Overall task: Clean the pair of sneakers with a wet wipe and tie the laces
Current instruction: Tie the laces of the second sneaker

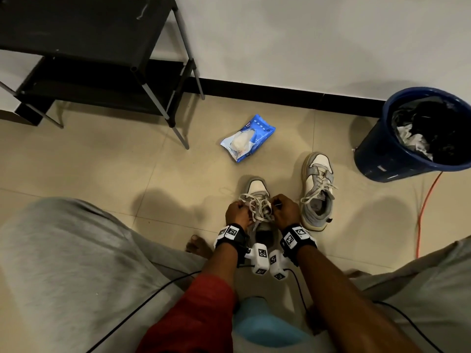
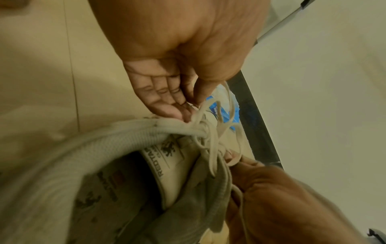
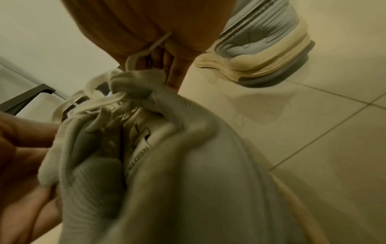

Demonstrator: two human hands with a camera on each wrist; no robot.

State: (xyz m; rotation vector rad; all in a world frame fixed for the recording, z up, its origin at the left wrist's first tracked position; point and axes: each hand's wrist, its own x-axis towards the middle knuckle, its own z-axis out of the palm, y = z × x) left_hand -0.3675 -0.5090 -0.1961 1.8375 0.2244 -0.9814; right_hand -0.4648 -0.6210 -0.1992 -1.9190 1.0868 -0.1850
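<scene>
Both hands work at the near sneaker point(image 1: 257, 200) on the floor point(image 1: 102, 161). The left hand point(image 1: 235, 212) pinches one strand of its laces point(image 1: 254, 207), the right hand point(image 1: 286, 212) has its fingers curled round another, and the strands are tangled between them, so this knot looks only half made. The second sneaker point(image 1: 317, 192), just beyond the right hand, has loose laces and seemingly awaits tying. The wipe pack point(image 1: 247, 137) lies ahead of the hands. A used wipe seems to lie in the bin point(image 1: 377, 154), so wiping may be finished. Bare floor surrounds the hands; the bin stands far right, the shelf leg point(image 1: 178, 131) ahead-left.
</scene>
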